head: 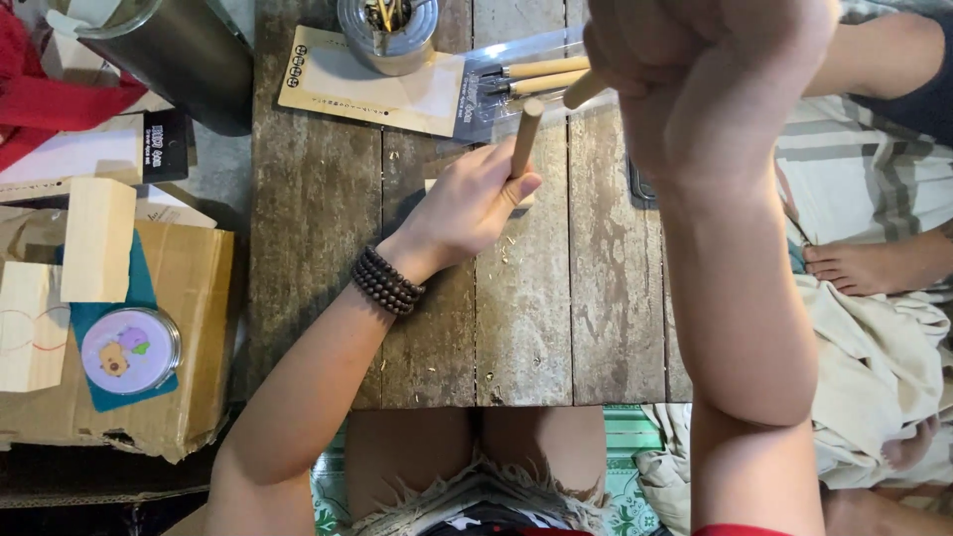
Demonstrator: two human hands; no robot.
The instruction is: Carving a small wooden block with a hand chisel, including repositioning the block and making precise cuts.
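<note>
My left hand [467,203] rests on the weathered wooden table [536,328] and grips a wooden-handled carving tool [526,134] held upright, its tip pressed on a small pale wood piece [430,186] mostly hidden under my fingers. A dark bead bracelet [387,281] circles that wrist. My right hand [695,60] is raised close to the camera, closed around another wooden handle [584,89] that sticks out to the left. What lies at that handle's far end is hidden.
An open plastic pack of wooden-handled tools [526,77] and a tan card [372,84] lie at the table's far side, beside a metal tin [389,35]. Left: wood blocks [97,238], a round tin [129,349] on cardboard. Right: another person's bare foot [874,266], cloth.
</note>
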